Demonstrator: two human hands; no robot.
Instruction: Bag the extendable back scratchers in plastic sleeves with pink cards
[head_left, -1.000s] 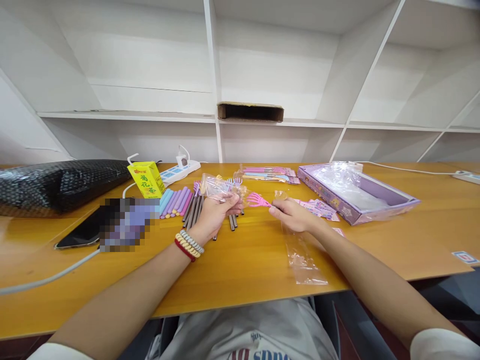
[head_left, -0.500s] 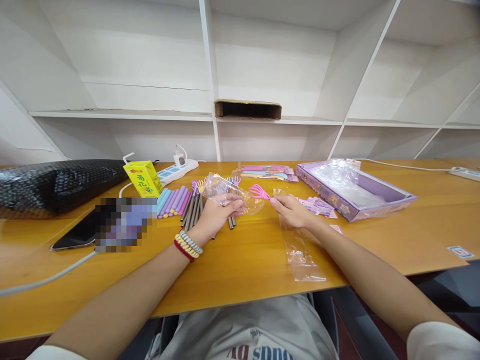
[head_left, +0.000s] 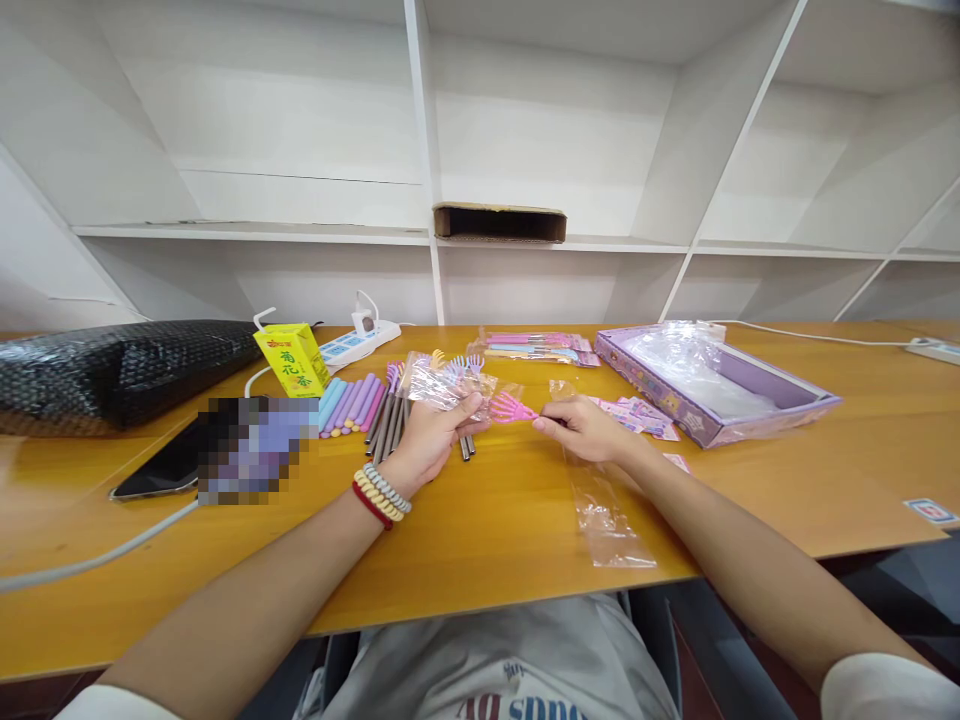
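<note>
My left hand [head_left: 431,445] is closed on a crinkled clear plastic bag [head_left: 435,385], its thumb pointing right. My right hand [head_left: 581,430] pinches a pink back scratcher [head_left: 510,407] near its dark stem. The scratcher's claw points left and lies at the bag's right end; whether its tips are inside, I cannot tell. Beneath my right hand a clear plastic sleeve [head_left: 611,525] lies flat. Back scratchers with metal rods [head_left: 384,430] and coloured claws lie just behind my left hand, partly hidden. Left of them is a row of pastel handles [head_left: 352,405].
A purple open box [head_left: 705,430] with clear plastic inside stands at right, beside small pink cards [head_left: 637,415]. Packed scratchers [head_left: 536,345] lie at the back. At left are a yellow drink carton [head_left: 291,360], a power strip [head_left: 356,345], a phone [head_left: 161,465] and a black wrapped parcel [head_left: 127,375].
The pink claw has moved a little left, closer to my left hand. The bag in my left hand looks more bunched up. The whole view has shifted slightly.
</note>
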